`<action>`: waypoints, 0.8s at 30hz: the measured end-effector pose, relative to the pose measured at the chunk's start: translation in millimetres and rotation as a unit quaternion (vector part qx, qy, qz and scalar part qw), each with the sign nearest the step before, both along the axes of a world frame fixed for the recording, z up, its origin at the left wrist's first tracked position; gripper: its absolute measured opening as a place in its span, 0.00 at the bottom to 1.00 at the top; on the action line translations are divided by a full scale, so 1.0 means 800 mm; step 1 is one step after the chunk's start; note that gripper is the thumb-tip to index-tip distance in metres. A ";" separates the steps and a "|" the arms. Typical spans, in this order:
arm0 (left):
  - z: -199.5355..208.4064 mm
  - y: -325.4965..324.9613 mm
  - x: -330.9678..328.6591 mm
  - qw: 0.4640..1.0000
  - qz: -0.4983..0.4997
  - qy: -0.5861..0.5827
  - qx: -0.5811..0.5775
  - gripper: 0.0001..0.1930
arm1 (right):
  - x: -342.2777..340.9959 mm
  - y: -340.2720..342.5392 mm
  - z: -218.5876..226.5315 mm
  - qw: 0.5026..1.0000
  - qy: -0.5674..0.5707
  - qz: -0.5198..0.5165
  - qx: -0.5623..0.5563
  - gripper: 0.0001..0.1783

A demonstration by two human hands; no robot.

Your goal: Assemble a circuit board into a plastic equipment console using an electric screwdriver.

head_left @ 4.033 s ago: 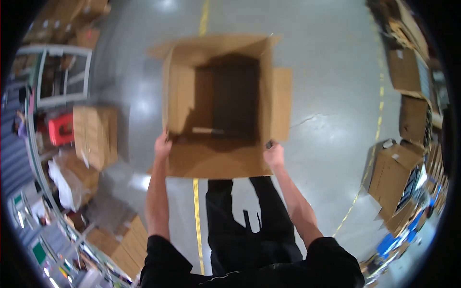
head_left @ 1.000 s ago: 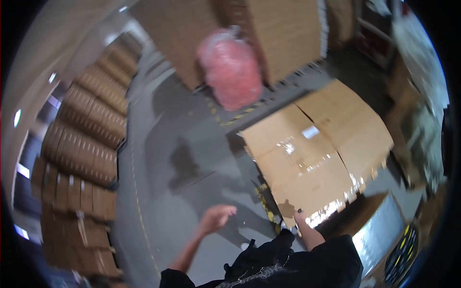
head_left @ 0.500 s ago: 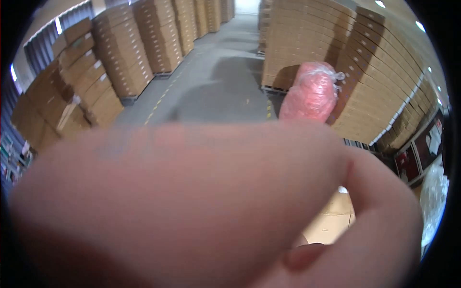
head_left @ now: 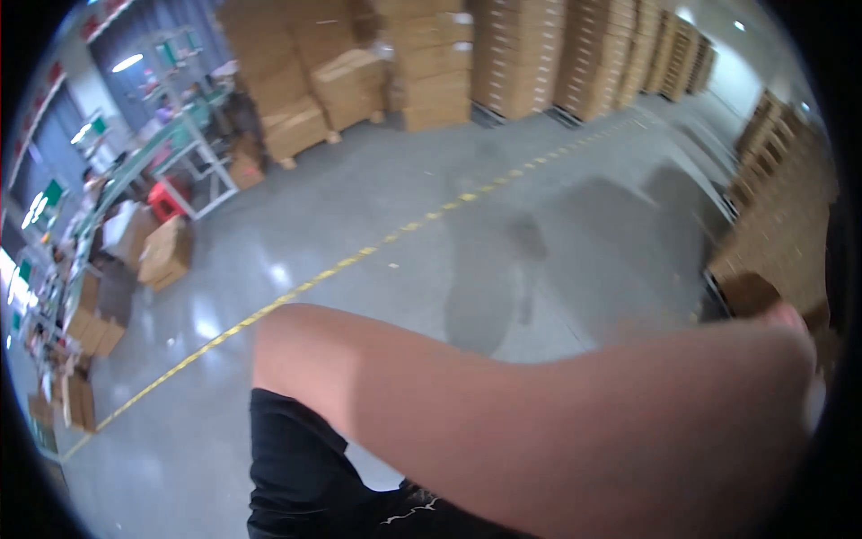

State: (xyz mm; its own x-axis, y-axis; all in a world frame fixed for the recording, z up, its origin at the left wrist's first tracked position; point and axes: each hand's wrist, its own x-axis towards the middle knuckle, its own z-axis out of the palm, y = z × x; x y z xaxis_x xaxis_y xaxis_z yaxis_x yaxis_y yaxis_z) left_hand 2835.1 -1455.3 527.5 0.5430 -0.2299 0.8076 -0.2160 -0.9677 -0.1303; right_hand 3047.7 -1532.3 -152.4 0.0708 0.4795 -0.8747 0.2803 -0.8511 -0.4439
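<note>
My bare left arm (head_left: 503, 413) is raised across the lower half of the head view, very close and blurred. Its bent elbow points left, and a black sleeve (head_left: 296, 467) hangs below it. Toward the right rim the skin broadens and blurs, so the left hand's fingers cannot be made out, nor anything they may hold. My right hand does not show. Part of a dark garment with a pale line pattern (head_left: 413, 508) appears under the arm.
Stacked cartons (head_left: 516, 54) line the far side, with another carton stack (head_left: 781, 216) at right. A yellow striped line (head_left: 359, 256) crosses the grey floor. At left stand a cluttered workbench (head_left: 117, 175), a red stool (head_left: 166, 199) and a loose carton (head_left: 166, 251).
The view has swung left, bringing the workbench in. The blurred skin that filled the lower picture has shifted, and a bent elbow and black sleeve now show. The pink wrapped bundle is mostly gone from view.
</note>
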 end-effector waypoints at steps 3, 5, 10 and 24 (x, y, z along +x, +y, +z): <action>0.007 0.077 -0.051 0.999 -0.009 0.031 0.012 0.04 | -0.084 0.151 -0.013 0.997 0.018 0.058 0.055 0.10; 0.007 0.123 -0.091 0.998 0.028 0.057 0.012 0.04 | -0.178 0.238 0.021 0.989 0.043 0.118 0.081 0.11; 0.026 0.252 -0.243 0.978 0.197 -0.052 0.048 0.05 | -0.211 0.375 -0.023 0.980 0.015 0.160 0.121 0.11; 0.002 0.489 -0.656 0.881 0.438 0.019 0.177 0.05 | -0.471 0.787 0.014 0.968 -0.039 0.240 0.065 0.12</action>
State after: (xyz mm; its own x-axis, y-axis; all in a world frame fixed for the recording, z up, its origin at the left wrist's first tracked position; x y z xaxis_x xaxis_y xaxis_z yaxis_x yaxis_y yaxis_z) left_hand 2310.2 -1064.1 529.0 0.6624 0.0560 0.7471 0.5827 -0.6652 -0.4668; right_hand 2670.8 -902.4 -141.2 -0.1244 0.5786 -0.8061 0.6671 -0.5526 -0.4996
